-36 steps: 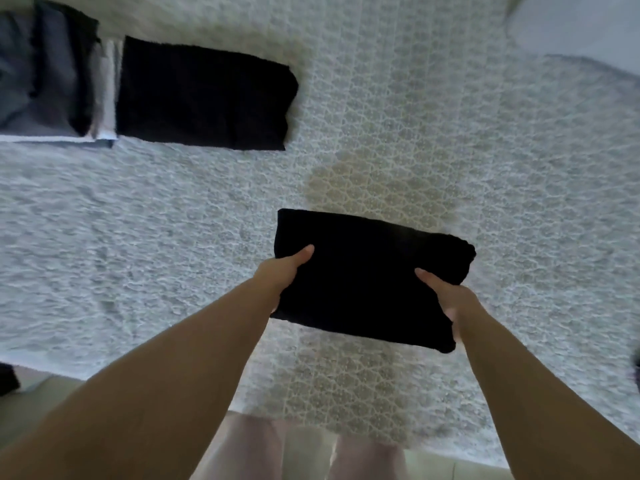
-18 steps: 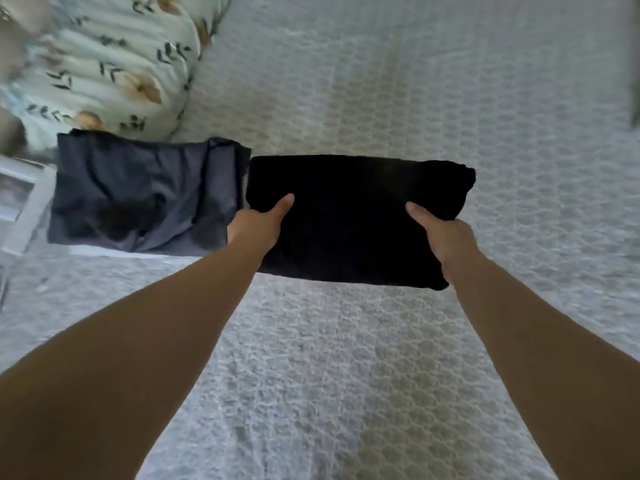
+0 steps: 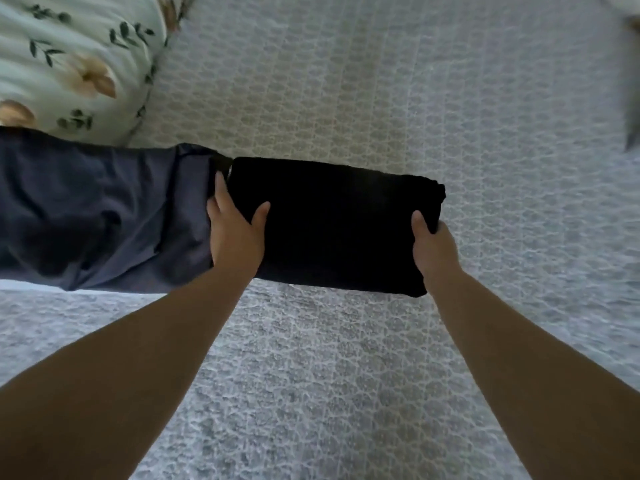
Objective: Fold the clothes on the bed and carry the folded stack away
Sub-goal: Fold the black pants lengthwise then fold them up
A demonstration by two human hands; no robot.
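A folded black garment (image 3: pixel 339 223) lies in the middle of the view, right beside a folded dark blue-grey garment (image 3: pixel 104 216) on its left. My left hand (image 3: pixel 235 233) grips the black garment's left edge, thumb on top and fingers along the side. At the right edge my right hand (image 3: pixel 433 247) holds it too, thumb on top and fingers underneath out of sight. I cannot tell whether the black garment rests on the bed or on another folded piece.
A white textured bedspread (image 3: pixel 381 98) covers the bed all around. A floral pillow (image 3: pixel 76 64) lies at the far left behind the blue-grey garment. Something pale shows at the far right edge (image 3: pixel 633 126).
Both hands carried the black garment from the near side of the bed up and left to beside the blue-grey garment. The earlier black folded piece there is now out of sight.
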